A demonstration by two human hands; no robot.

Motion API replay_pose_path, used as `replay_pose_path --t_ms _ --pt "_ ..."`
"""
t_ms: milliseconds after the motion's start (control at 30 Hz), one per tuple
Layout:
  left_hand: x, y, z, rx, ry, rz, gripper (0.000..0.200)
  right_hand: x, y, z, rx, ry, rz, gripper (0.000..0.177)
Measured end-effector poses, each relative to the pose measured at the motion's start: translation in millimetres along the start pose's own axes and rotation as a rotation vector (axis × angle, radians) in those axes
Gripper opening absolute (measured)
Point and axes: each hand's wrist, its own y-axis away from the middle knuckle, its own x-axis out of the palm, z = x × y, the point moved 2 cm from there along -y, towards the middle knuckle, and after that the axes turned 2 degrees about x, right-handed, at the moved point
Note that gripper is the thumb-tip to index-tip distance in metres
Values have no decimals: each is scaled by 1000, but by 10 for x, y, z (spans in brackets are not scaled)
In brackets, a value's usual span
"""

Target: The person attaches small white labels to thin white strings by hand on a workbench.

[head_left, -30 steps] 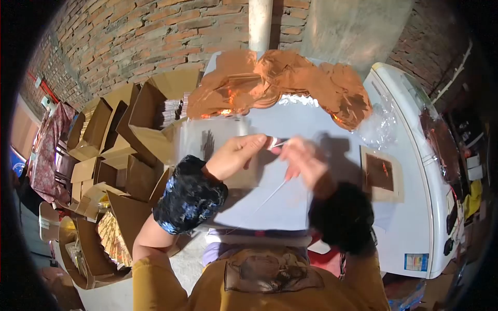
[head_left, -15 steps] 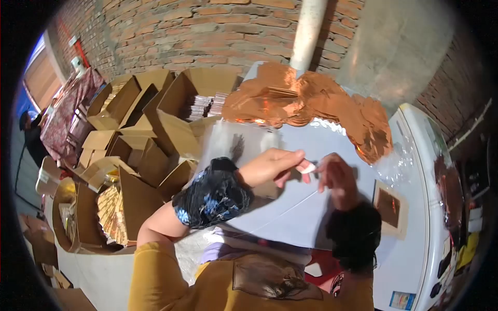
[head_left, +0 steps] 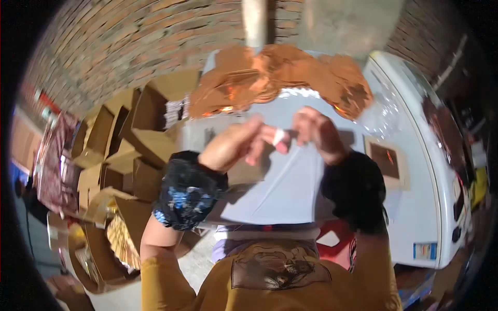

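My left hand (head_left: 236, 145) is over the white tabletop (head_left: 290, 194), its fingers stretched toward the right and a little blurred. A small white wrap (head_left: 279, 137), like tape, sits around one of its fingers. Close beside it, my right hand (head_left: 317, 133) has its fingers bent and drawn together near that finger. A thin pale thread (head_left: 275, 182) slants from near the right fingertips down toward the table's front edge. Whether it also touches the left fingers cannot be made out. Dark sleeve covers are on both forearms.
Crumpled copper-coloured foil sheets (head_left: 290, 72) lie along the table's far side. A framed copper piece (head_left: 385, 158) and clear plastic (head_left: 381, 114) are at right, by a white appliance-like edge (head_left: 415, 103). Open cardboard boxes (head_left: 150, 111) crowd the left, one holding gold fans (head_left: 122, 238).
The view has turned to the right and down. Both hands have risen over the tabletop, and the left hand's white-wrapped finger now points toward the right fingertips.
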Motion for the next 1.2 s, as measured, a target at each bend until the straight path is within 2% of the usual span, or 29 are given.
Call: replay_pose_path --t_ms 33,67,133,200,267,300,333,367,400,433,467,533,567,600,633,667,700,800,833,867,933,967,1000,1033,1067,1100,1133,1167,1200 --pt "74 -16 -48 27 120 -118 58 9 2 -14 76 129 -13 25" --pt "156 -26 -123 49 240 -242 61 123 27 -128 165 -27 -21 24" --pt "154 -118 -186 119 45 -357 62 376 213 -19 177 52 95 16" --pt "84 -141 -166 40 -345 -368 62 440 272 312 177 48 150 15" --pt "98 -134 -98 -23 -331 -270 63 121 141 375 59 -1 7 16" --pt "103 -133 -64 -54 -326 -220 64 23 83 390 93 35 -80 18" --pt "199 -150 -136 -32 -136 -106 64 -122 -4 266 26 142 -7 19" --pt "235 -178 -164 22 45 -112 64 -64 33 126 86 11 -5 18" --pt "291 -210 -227 72 160 -236 64 15 44 29 134 -114 14 17" --pt "292 -253 -249 94 73 -298 64 160 114 66 154 50 103 16" --pt "266 -282 -264 112 -15 -365 64 334 158 93 137 7 101 18" --pt "65 -254 -156 -1 -510 -436 63 359 210 339 82 55 143 19" --pt "61 -237 -96 -25 -505 -409 63 257 185 475 75 18 79 20" --pt "139 -225 -140 -13 -400 -262 62 75 93 541 69 -20 8 21" --pt "195 -231 -184 32 -199 -137 61 -97 2 444 -59 57 -9 22" --pt "234 -247 -227 83 -1 -21 61 -157 -19 363 -24 154 -30 23" --pt "250 -282 -250 127 93 -98 61 -95 23 251 56 167 -7 23" --pt "324 -368 -292 137 -200 -461 62 241 197 504 134 209 142 21" --pt "71 -351 -165 101 -561 -428 62 211 135 509 14 126 140 20" --pt "33 -316 -152 56 -474 -337 62 107 82 608 -37 35 60 18" --pt "73 -268 -214 24 -203 -124 62 -214 -118 520 -133 168 -73 18" --pt "111 -297 -258 124 -76 -146 61 -209 -141 403 -84 256 -73 19" --pt "175 -334 -307 224 48 -170 60 -126 -77 239 16 160 -74 20" --pt "305 -361 -388 235 -14 -343 59 29 11 300 49 245 -9 20" --pt "217 -381 -371 181 -172 -347 57 134 59 387 84 332 59 20" --pt "32 -376 -268 52 -442 -374 56 154 45 442 0 292 62 20" --pt "1 -349 -220 19 -475 -337 55 94 25 538 18 164 -36 20" --pt "-4 -328 -194 -12 -507 -298 54 -50 -73 520 -32 258 -68 19" --pt "56 -300 -197 47 -357 -306 55 -170 -143 473 -85 350 -108 19"
